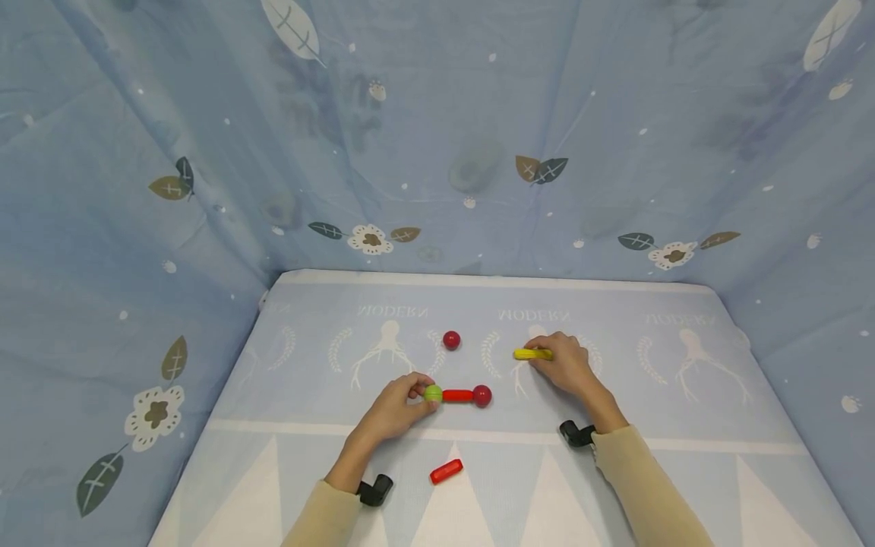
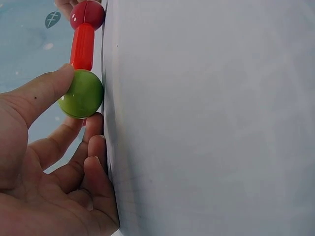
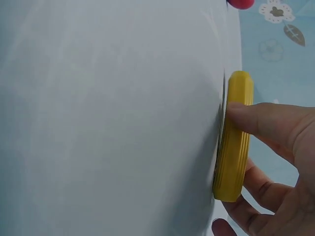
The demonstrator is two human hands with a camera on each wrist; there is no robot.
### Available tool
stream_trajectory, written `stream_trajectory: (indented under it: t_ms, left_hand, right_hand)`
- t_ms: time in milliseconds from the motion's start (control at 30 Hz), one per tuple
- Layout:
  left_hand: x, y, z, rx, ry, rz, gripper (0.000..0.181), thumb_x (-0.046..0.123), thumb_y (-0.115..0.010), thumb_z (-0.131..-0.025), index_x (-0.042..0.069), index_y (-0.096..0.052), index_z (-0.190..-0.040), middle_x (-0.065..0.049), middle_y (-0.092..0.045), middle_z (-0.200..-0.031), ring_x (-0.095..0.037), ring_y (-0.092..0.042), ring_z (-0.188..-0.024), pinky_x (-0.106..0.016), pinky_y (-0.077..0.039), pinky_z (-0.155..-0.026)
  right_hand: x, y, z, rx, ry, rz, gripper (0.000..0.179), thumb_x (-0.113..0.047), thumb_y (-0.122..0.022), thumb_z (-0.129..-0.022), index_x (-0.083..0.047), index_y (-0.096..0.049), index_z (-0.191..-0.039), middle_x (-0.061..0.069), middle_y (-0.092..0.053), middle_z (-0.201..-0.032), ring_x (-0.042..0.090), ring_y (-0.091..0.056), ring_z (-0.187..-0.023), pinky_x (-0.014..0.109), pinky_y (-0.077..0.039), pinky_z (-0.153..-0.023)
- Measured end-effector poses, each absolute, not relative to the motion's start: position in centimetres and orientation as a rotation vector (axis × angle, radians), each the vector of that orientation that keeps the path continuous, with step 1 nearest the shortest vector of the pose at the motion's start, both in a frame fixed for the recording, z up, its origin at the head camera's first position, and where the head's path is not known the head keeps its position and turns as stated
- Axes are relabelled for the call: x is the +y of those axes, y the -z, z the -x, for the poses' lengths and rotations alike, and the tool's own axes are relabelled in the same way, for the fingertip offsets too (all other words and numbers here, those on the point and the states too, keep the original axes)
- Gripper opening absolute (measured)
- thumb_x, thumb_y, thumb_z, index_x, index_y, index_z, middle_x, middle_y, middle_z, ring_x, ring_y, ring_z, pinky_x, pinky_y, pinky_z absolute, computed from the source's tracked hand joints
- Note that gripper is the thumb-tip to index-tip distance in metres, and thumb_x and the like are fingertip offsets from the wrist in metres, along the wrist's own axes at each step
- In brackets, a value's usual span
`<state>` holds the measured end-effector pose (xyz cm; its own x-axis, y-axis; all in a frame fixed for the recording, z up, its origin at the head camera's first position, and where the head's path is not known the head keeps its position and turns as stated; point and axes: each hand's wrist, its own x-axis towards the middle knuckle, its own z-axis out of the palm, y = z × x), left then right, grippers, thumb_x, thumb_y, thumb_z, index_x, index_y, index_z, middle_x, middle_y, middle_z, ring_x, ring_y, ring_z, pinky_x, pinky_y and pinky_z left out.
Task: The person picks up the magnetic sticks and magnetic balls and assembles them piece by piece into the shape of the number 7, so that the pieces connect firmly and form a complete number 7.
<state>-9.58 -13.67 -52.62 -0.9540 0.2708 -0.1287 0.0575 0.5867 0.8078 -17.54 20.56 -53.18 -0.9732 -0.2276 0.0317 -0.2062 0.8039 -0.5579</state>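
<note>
My left hand pinches a green ball between thumb and fingers. From that ball a short red rod runs right to a dark red ball, the three joined in a line on the table. Off to the right, my right hand holds a yellow rod with ridged sides, thumb on one side and fingers on the other. The yellow rod lies sideways, close over the table, its left end sticking out past the fingertips.
A loose dark red ball sits farther back, between the hands. Nearer the front lies a loose red rod. The patterned tabletop meets a blue printed cloth at the back and sides.
</note>
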Motion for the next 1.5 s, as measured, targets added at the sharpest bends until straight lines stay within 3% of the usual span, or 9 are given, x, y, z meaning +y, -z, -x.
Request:
stream_trajectory:
  t_ms: [300, 500, 633, 1233, 1500]
  left_hand:
    - [-13.7, 52.5, 9.7, 2.578, -1.299, -0.260, 0.032, 0.026, -0.075, -0.092, 0.012, -0.065, -0.119, 0.001, -0.059, -0.101, -0.020, -0.051, -0.096, -0.039, -0.043, -0.082]
    - [-13.7, 52.4, 9.6, 2.572, -1.307, -0.251, 0.031, 0.025, -0.075, -0.092, 0.012, -0.065, -0.119, 0.001, -0.059, -0.100, -0.020, -0.052, -0.096, -0.039, -0.043, -0.082]
    - [-13.6, 52.4, 9.5, 2.570, -1.315, -0.245, 0.031, 0.024, -0.075, -0.092, 0.012, -0.066, -0.118, 0.001, -0.059, -0.100, -0.021, -0.052, -0.096, -0.039, -0.043, -0.082]
    - [-13.6, 52.6, 9.5, 2.575, -1.314, -0.270, 0.031, 0.025, -0.075, -0.092, 0.012, -0.065, -0.118, 0.001, -0.059, -0.100, -0.019, -0.051, -0.095, -0.039, -0.043, -0.082]
    - [-13.6, 52.5, 9.6, 2.577, -1.310, -0.267, 0.031, 0.025, -0.075, -0.092, 0.012, -0.065, -0.118, 0.001, -0.059, -0.100, -0.019, -0.052, -0.095, -0.039, -0.043, -0.083]
  right_hand:
    - [20.8, 51.6, 16.9, 2.920, 1.023, 0.423, 0.026, -0.012, -0.078, -0.088, -0.015, -0.074, -0.113, 0.007, -0.065, -0.099, 0.026, -0.058, -0.088, 0.052, -0.038, -0.081]
    - [20.8, 50.7, 15.9, 2.865, 1.146, 0.470, 0.029, -0.011, -0.076, -0.090, -0.011, -0.070, -0.119, 0.008, -0.066, -0.104, 0.025, -0.060, -0.088, 0.044, -0.050, -0.076]
    - [20.6, 50.4, 15.0, 2.838, 1.239, 0.449, 0.031, -0.011, -0.075, -0.091, -0.010, -0.069, -0.121, 0.008, -0.066, -0.105, 0.026, -0.062, -0.090, 0.043, -0.050, -0.077]
    - [18.7, 49.6, 11.7, 2.626, 1.507, 0.266, 0.035, -0.028, -0.075, -0.093, -0.010, -0.068, -0.122, 0.005, -0.069, -0.101, 0.019, -0.067, -0.086, 0.031, -0.053, -0.073]
    - [17.7, 50.7, 10.6, 2.375, 1.750, 0.237, 0.030, -0.015, -0.072, -0.094, -0.002, -0.066, -0.120, 0.009, -0.072, -0.097, 0.021, -0.068, -0.088, 0.026, -0.052, -0.078]
